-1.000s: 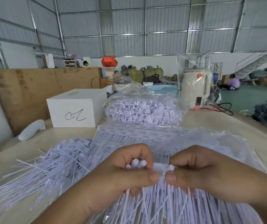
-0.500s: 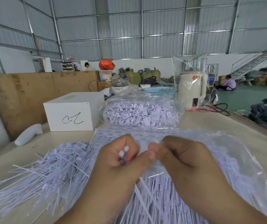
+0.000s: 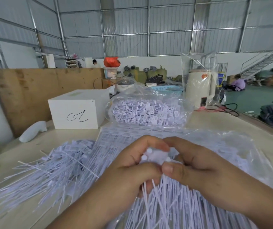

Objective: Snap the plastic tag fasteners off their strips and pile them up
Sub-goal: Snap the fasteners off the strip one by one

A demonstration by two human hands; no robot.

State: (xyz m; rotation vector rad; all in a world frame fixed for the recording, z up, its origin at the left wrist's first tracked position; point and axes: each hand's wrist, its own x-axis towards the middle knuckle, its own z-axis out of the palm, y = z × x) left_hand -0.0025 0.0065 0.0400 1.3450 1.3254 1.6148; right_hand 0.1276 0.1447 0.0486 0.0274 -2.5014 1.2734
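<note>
Setting: a warehouse table is bearing heaped fasteners.
Hands: left hand and right hand are both pinching a fastener strip above the heap.
Technique: twisting close beside the joint is likely snapping cleanest.

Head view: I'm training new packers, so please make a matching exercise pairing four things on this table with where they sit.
Things:
1. white box
2. loose fasteners pile
3. bagged fasteners
4. cream kettle

Places:
A. far right, inside clear plastic
B. near left of the hands
C. far left, scribble on its front
D. centre, beyond the hands

Pairs: 1-C, 2-B, 3-D, 4-A
</note>
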